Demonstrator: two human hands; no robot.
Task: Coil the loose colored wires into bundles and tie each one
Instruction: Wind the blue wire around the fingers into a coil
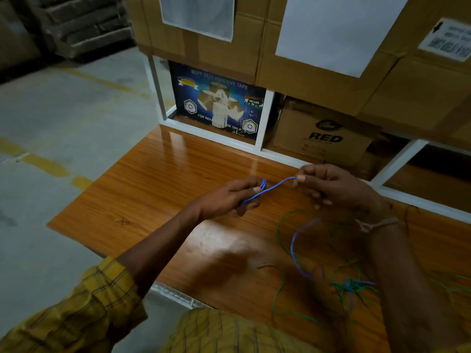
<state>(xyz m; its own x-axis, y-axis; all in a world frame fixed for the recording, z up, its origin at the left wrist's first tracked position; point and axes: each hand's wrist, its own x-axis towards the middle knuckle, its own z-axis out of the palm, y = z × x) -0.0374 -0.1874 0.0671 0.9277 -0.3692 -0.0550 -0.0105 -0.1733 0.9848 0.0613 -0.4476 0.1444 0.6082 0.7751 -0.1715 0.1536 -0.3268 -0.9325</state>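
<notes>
Left hand (229, 197) is pinched shut on a small coil of thin blue wire (270, 188) above the glossy orange wooden bench (153, 189), and right hand (328, 186) is clamped on its free end. If that end slips, the loops probably spring open, or the tail snags the loose green and blue wires (351, 286) by the right forearm.

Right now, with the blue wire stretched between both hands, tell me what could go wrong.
1. The blue wire is looped around the left hand fingers; a hard pull by the right hand may slip the small coil off.
2. The pinch on the wire's end looks slight, so it could slip free.
3. Loose green wires and another blue strand lie tangled on the wooden table under the right forearm; they could snag.
</notes>
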